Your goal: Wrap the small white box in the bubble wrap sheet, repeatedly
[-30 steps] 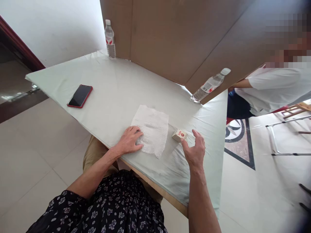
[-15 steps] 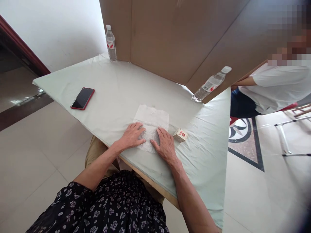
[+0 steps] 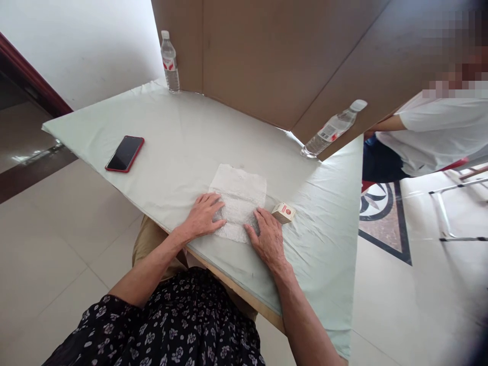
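Head view: the sheet (image 3: 238, 203) is whitish, roughly square, with an uneven outline. Upper part looks paler and smoother; lower part greyer and bumpy, creases running across between my hands. It lies flat on the table (image 3: 171, 142), near the edge closest to me.

My left hand (image 3: 206, 213) is on the sheet's left side, fingers a bit spread, thumb held apart, pointing in over the sheet. My right hand (image 3: 268, 238) is at the lower right side, fingers bent slightly, thumb apart and reaching inward. Both hands are open, palms down, nothing gripped; can't tell how hard they press. Middle of the sheet sits between them, far edge beyond my fingertips. A small box (image 3: 283, 213) is just beside my right fingers; contact can't be made out.

Materials: sheet thin, textured, slightly see-through low down. Box is cream, with straight edges and a red mark on top. Table cover is pale green cloth, wrinkled at right. Phone (image 3: 125, 154) is flat, dark-screened, red-edged. Two clear plastic bottles (image 3: 170, 63) with white caps stand by a brown cardboard panel (image 3: 247, 61).
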Tool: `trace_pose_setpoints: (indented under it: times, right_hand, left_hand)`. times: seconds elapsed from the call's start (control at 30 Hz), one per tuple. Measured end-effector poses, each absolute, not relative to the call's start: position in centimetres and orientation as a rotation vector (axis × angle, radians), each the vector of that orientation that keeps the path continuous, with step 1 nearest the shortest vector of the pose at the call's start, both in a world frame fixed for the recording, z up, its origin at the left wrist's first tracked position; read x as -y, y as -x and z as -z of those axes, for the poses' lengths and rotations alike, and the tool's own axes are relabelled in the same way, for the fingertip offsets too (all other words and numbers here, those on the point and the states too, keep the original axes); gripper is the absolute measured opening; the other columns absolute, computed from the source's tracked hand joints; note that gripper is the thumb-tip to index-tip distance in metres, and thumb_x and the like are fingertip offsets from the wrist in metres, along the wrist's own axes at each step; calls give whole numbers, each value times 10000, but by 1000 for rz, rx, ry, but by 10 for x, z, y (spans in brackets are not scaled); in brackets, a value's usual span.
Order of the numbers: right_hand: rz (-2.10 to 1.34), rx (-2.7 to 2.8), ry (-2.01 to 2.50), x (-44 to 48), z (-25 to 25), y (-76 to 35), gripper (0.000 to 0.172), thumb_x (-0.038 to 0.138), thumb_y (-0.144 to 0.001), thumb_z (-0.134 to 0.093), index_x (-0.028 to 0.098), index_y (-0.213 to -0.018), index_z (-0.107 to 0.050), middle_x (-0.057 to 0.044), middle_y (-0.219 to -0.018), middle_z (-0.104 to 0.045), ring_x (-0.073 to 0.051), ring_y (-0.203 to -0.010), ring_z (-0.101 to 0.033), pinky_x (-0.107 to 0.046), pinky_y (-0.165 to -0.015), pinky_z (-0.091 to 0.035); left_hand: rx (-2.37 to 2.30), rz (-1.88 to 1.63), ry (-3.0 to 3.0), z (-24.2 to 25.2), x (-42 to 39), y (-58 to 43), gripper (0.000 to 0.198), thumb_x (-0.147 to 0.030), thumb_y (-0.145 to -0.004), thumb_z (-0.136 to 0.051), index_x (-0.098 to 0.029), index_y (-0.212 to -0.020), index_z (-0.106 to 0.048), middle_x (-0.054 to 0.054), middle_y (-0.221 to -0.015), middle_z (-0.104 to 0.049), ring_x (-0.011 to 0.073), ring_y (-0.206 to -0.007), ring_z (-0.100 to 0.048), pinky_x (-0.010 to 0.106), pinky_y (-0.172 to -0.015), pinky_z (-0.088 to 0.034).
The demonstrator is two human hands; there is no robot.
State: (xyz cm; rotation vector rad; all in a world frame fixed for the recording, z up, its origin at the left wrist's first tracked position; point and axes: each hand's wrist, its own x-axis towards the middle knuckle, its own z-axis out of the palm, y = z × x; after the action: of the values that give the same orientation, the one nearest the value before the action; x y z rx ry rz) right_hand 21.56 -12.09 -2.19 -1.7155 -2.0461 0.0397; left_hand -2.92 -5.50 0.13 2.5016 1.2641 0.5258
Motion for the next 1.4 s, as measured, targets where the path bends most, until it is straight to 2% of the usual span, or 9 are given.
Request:
trace_pose_setpoints:
  times: [0.13, 0.33, 0.53, 0.67, 0.83, 0.93, 1.07, 1.2, 1.4]
  right_hand:
    - [-29, 2021, 1690, 113, 5, -203, 375, 368, -992, -450, 171, -1265, -615, -166, -1364, -621, -323, -1302, -536, -515, -1040, -432]
    - [-188, 2312, 1576, 67, -5, -176, 406, 305, -967, -468, 170, -1336, -571, -164, -1445, -560, -322, -1323, -512, -499, -1065, -433]
    - [-13, 2237, 1784, 53, -20, -209, 313, 307, -951, -477, 141, -1139, -663, -213, -1258, -654, -363, -1207, -569, -528, -995, -451]
    - [84, 2077, 1814, 80, -35, -247, 373, 344, -933, -513, 161, -1239, -622, -182, -1351, -613, -364, -1306, -501, -554, -1043, -400]
    - [-15, 1876, 2107, 106, -21, -287, 461, 338, -822, -604, 182, -1256, -603, -165, -1231, -681, -360, -1112, -623, -535, -910, -473]
    - [-93, 1823, 1974, 106, -17, -287, 425, 333, -827, -584, 199, -1230, -612, -144, -1172, -706, -316, -1053, -650, -478, -897, -495]
    - [-139, 1849, 1723, 89, -27, -250, 439, 362, -856, -583, 202, -1264, -602, -144, -1238, -689, -303, -1107, -642, -473, -958, -482]
    - [-246, 1982, 1588, 64, -22, -208, 449, 319, -861, -584, 209, -1297, -598, -145, -1307, -667, -317, -1208, -611, -488, -995, -466]
    - [-380, 1946, 1596, 50, 9, -194, 490, 325, -861, -583, 205, -1336, -572, -127, -1345, -656, -296, -1215, -621, -475, -1008, -473]
  left_hand:
    - [-1243, -552, -2502, 6, 56, 32, 472, -401, -811, -701, -179, -1223, -638, 145, -1419, -549, 331, -1353, -461, 508, -1158, -330]
    - [-1252, -547, -2518, 6, 53, 33, 490, -401, -811, -697, -188, -1248, -630, 143, -1429, -542, 318, -1356, -462, 499, -1170, -322]
    - [-1229, -544, -2496, 5, 53, 33, 488, -392, -792, -717, -207, -1236, -633, 140, -1425, -543, 328, -1356, -460, 523, -1167, -333]
    - [-1239, -560, -2499, 5, 54, 33, 485, -396, -792, -716, -204, -1229, -634, 140, -1415, -548, 327, -1357, -457, 522, -1168, -329]
    - [-1225, -566, -2503, 5, 54, 33, 522, -396, -791, -708, -174, -1254, -616, 151, -1411, -548, 330, -1354, -458, 510, -1173, -323]
    - [-1230, -559, -2470, 5, 55, 32, 630, -401, -798, -692, -174, -1362, -527, 152, -1424, -542, 329, -1367, -448, 509, -1181, -306]
    - [-1272, -548, -2445, 6, 54, 32, 755, -412, -787, -691, -183, -1452, -417, 155, -1439, -531, 333, -1380, -443, 503, -1189, -285]
    - [-1281, -559, -2451, 8, 54, 32, 775, -422, -787, -691, -182, -1462, -397, 155, -1442, -529, 331, -1373, -451, 499, -1188, -285]
    - [-1281, -536, -2467, 8, 53, 32, 775, -430, -786, -697, -181, -1457, -400, 154, -1459, -520, 328, -1386, -442, 491, -1193, -272]
